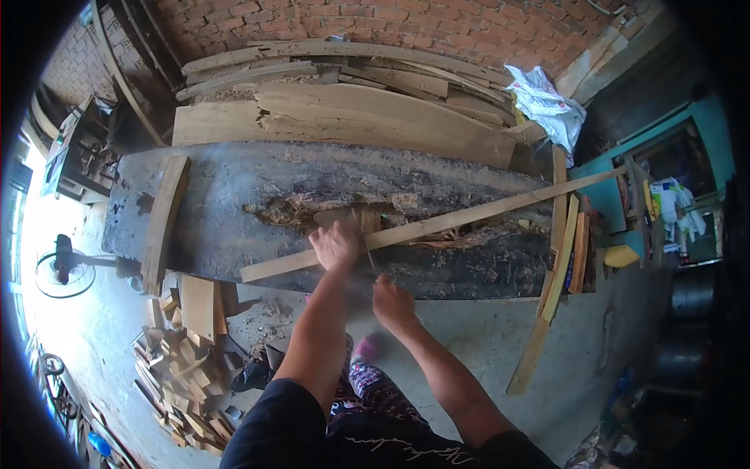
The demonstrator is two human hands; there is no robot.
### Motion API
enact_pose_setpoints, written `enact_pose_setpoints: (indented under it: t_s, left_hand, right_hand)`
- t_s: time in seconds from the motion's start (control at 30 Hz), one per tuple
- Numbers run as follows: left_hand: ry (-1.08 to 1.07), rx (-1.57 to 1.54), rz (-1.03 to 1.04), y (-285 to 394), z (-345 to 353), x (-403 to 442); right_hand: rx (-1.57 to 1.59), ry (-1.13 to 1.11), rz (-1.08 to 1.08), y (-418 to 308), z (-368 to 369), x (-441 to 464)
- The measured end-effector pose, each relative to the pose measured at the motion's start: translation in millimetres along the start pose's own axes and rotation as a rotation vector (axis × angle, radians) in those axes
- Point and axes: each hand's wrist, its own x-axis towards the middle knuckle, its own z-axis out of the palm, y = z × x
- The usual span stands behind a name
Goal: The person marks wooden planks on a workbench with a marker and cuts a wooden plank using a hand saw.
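My left hand (336, 244) presses on a long, narrow wooden strip (453, 225), its fingers closed around the strip's upper edge. The strip lies diagonally across a large dark slab (219, 187) with a rotted, broken hollow along its middle. My right hand (393, 303) is closed in a fist just in front of the strip, gripping a tool whose handle is hidden. A thin blade (370, 254), seemingly of a handsaw, runs from that fist up across the strip beside my left hand. The blade is partly blurred.
A short board (166, 215) crosses the slab's left end. Long planks (375, 117) lean at the brick wall. Wood offcuts (183, 375) are heaped on the floor at left, near a fan (64, 259). Upright strips (564, 266) stand at the slab's right end.
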Motion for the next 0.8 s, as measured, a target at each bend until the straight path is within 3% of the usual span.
enact_pose_setpoints:
  t_s: [0.27,0.37,0.47,0.7,0.8]
  left_hand:
    - [0.049,0.030,0.089,-5,6,-10]
    - [0.061,0.038,0.114,0,1,-12]
    - [-0.011,0.037,0.082,3,-5,-9]
    - [0.012,0.062,0.084,5,-2,-6]
    - [0.000,0.062,0.065,20,-24,-12]
  right_hand:
    - [-0.010,-0.139,0.074,-2,-31,-23]
    - [0.031,0.026,-0.043,5,-9,-2]
    - [0.058,0.008,-0.042,1,-2,34]
    - [0.021,-0.101,0.031,-3,-20,16]
    - [0.044,-0.037,0.002,-5,-9,48]
